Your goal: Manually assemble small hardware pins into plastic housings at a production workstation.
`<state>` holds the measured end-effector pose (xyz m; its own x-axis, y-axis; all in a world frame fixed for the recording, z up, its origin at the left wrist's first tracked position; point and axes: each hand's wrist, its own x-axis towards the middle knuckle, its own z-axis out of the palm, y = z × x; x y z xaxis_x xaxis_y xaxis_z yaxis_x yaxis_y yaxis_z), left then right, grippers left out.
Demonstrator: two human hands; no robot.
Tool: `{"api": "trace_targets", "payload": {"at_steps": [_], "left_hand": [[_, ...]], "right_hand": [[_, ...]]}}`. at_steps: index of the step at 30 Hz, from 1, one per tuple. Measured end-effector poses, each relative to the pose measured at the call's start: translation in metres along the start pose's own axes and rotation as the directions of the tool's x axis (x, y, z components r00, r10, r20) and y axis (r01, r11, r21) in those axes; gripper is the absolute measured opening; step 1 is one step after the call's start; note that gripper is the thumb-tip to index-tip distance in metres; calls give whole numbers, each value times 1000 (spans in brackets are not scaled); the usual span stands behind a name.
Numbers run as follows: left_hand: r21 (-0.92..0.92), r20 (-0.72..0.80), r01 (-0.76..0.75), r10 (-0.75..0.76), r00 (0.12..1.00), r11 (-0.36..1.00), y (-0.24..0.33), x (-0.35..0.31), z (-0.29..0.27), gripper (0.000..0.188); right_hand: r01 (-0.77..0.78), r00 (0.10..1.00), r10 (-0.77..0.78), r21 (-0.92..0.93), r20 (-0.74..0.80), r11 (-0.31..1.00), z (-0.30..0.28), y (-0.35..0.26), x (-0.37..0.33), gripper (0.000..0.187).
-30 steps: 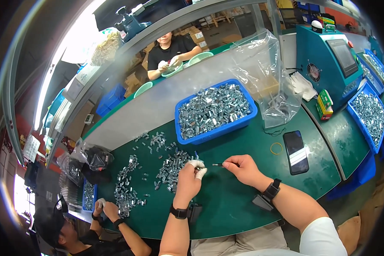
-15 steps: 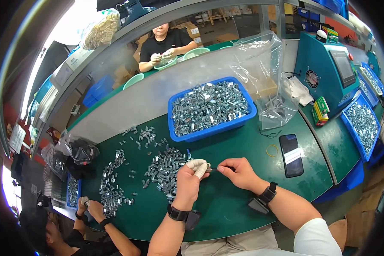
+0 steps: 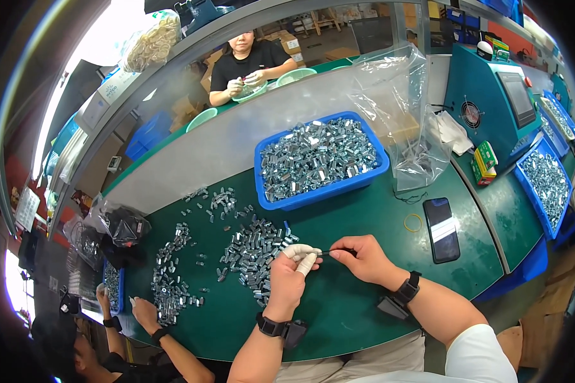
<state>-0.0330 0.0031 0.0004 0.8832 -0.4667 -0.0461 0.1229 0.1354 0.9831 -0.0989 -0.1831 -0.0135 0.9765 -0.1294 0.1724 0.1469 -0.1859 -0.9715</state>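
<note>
My left hand (image 3: 289, 281), with white covers on its thumb and fingers, is closed in a pinch above the green table. What lies between its fingertips is hidden. My right hand (image 3: 369, 263) is bare and pinches a thin dark rod (image 3: 326, 253), whose tip meets the left fingertips. Just left of my left hand spreads a pile of small silvery metal parts (image 3: 252, 249). Farther left lies a second, longer heap of such parts (image 3: 169, 274). Beyond my hands stands a blue bin (image 3: 300, 203) heaped with the same kind of pieces.
On the right lie a phone (image 3: 442, 231) and a yellow rubber band (image 3: 413, 223). Behind them are a clear plastic bag (image 3: 415, 159), a small green-and-yellow box (image 3: 484, 163) and a teal machine (image 3: 485, 96). A co-worker's hand (image 3: 145, 313) is at the left; another person sits behind the partition.
My left fingers have shifted around the rod's tip, and both hands sit slightly farther right in view. The left co-worker's hands have parted, one now beside a small blue bin.
</note>
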Motion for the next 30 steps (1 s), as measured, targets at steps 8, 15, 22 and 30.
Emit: {"api": "trace_targets", "payload": {"at_steps": [8,15,22,30], "left_hand": [[87,8,77,-78,997,993,-5,-2,-4,8],[108,68,-88,81,994,990,-9,1,-8,12],[151,114,-149,133,985,977,-10,2,-6,14],[147,86,-106,94,992,984,-2,-1,-4,9]], "right_hand": [[9,1000,-8,-46,12,999,-2,-1,-3,14],[-44,996,48,-56,74,997,-5,-2,-1,15],[60,998,-59,20,-35,998,1,3,-1,16],[15,1000,-14,-50,24,999,-4,0,-2,14]]}}
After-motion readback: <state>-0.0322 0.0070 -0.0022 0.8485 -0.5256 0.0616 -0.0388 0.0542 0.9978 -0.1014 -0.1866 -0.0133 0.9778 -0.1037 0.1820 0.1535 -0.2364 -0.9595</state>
